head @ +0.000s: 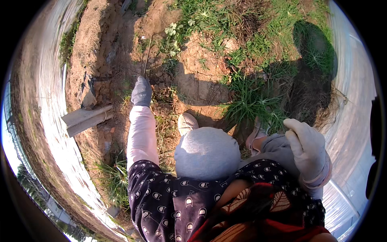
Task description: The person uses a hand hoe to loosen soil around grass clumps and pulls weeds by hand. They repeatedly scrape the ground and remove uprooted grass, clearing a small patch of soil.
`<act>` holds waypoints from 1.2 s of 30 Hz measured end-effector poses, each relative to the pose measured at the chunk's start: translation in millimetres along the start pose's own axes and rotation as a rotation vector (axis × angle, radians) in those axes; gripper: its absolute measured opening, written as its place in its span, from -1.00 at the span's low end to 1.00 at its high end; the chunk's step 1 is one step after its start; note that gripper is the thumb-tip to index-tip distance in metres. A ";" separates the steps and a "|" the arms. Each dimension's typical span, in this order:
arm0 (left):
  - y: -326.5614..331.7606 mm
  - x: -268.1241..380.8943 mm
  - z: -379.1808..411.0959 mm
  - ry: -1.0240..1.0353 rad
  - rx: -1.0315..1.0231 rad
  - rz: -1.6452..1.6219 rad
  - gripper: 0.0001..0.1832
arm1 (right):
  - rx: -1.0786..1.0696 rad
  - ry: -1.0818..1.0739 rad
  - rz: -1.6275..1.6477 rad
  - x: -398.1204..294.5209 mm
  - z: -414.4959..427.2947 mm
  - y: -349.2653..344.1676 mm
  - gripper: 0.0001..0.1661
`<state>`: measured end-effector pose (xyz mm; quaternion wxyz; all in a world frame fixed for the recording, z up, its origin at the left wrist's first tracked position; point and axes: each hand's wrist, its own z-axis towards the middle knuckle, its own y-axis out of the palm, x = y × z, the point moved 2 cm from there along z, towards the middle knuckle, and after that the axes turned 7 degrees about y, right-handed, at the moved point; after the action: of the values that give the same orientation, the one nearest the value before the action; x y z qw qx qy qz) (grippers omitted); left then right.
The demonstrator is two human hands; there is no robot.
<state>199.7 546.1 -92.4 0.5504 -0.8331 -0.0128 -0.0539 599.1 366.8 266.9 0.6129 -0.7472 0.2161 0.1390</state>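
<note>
My left hand point(141, 92), in a grey knit glove, is closed around the near end of a thin stick-like rod point(147, 54). The rod reaches away over bare soil, and its far end lies near a pale-leaved plant point(171, 31); what is at that end cannot be told. My right hand point(305, 148), in a whitish glove, hangs at the right beside my bent knee, above green grass. Its fingers are slightly curled, with nothing visible in them. My grey-clad knee point(208, 154) is between the two hands.
A grey angular block or post point(87, 119) lies left of my left forearm. Plastic sheeting point(57, 99) runs along the left, with more sheeting point(350, 121) at the right. Tufts of long grass point(252, 101) grow before my feet, and my shoe point(187, 122) stands on uneven soil.
</note>
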 end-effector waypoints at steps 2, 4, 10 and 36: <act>15.5 -34.5 -62.1 -0.019 -0.026 0.010 -0.63 | -0.036 0.002 -0.006 0.3 -2.0 -1.1 -0.69; 24.0 -49.8 -102.1 -0.010 -0.046 -0.004 -0.65 | -0.061 0.003 -0.022 1.2 -3.6 -1.4 -0.68; 21.9 -17.9 -125.5 -0.103 0.025 -0.277 -0.62 | -0.049 -0.063 -0.046 0.9 -5.1 -0.6 -0.66; 50.4 54.6 -141.1 -0.088 -0.256 -0.504 -0.54 | -0.031 -0.089 0.003 -3.9 -18.0 -4.3 -0.66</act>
<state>247.3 394.6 -78.1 0.4088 -0.8679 -0.2364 -0.1540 596.8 350.5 276.1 0.6101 -0.7493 0.1875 0.1765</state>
